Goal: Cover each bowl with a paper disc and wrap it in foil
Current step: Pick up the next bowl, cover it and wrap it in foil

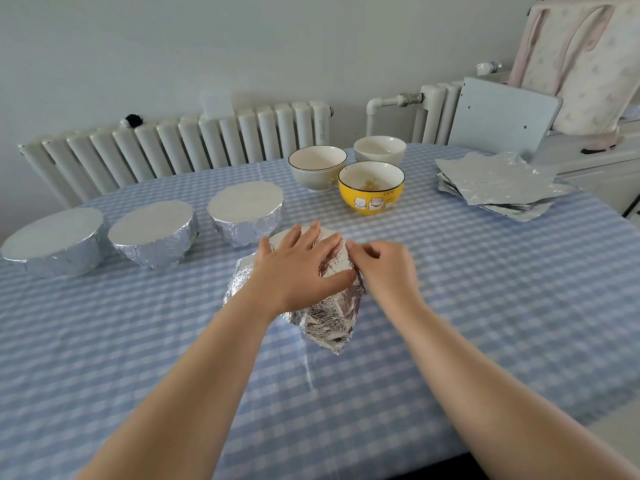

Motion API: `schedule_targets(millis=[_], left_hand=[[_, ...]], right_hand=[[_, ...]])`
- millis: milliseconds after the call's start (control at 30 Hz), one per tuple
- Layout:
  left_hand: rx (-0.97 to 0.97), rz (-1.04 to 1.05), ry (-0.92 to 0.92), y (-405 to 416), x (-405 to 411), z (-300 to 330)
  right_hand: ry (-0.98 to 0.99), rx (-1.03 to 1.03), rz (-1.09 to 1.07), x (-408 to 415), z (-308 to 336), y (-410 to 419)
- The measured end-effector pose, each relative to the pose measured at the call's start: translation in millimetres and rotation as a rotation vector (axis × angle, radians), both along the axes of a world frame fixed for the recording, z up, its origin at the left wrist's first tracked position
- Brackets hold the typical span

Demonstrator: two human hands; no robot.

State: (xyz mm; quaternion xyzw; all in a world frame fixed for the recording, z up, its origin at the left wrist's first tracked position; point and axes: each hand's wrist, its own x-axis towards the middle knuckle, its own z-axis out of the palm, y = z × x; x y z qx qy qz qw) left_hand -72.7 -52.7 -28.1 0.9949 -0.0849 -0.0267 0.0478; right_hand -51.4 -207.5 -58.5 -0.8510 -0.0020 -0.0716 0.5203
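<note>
A bowl under a loose sheet of foil (329,320) stands in the middle of the table. My left hand (301,265) lies flat on top of it with fingers spread. My right hand (384,268) has its fingers curled against the foil at the bowl's right side. Three foil-wrapped bowls stand in a row at the left (52,244) (152,233) (246,213). Behind them, three uncovered bowls: a yellow one with cartoon figures (370,195), a white one with a dark rim (317,169) and a plain white one (379,150).
A stack of foil sheets (498,181) lies at the back right of the blue checked tablecloth (485,289). White radiators (180,147) line the wall behind. A grey panel (502,116) and a padded chair (585,64) stand at the right.
</note>
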Motion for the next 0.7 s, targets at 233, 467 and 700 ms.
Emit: schedule_targets(millis=[233, 467, 700], left_hand=[[0.005, -0.003, 0.006, 0, 1, -1], [0.003, -0.014, 0.07, 0, 1, 5], [0.019, -0.061, 0.041, 20, 8, 7]], right_hand=[[-0.082, -0.178, 0.03, -7, -3, -2], [0.045, 0.092, 0.079, -9, -10, -6], [0.054, 0.227, 0.057, -11, -13, -3]])
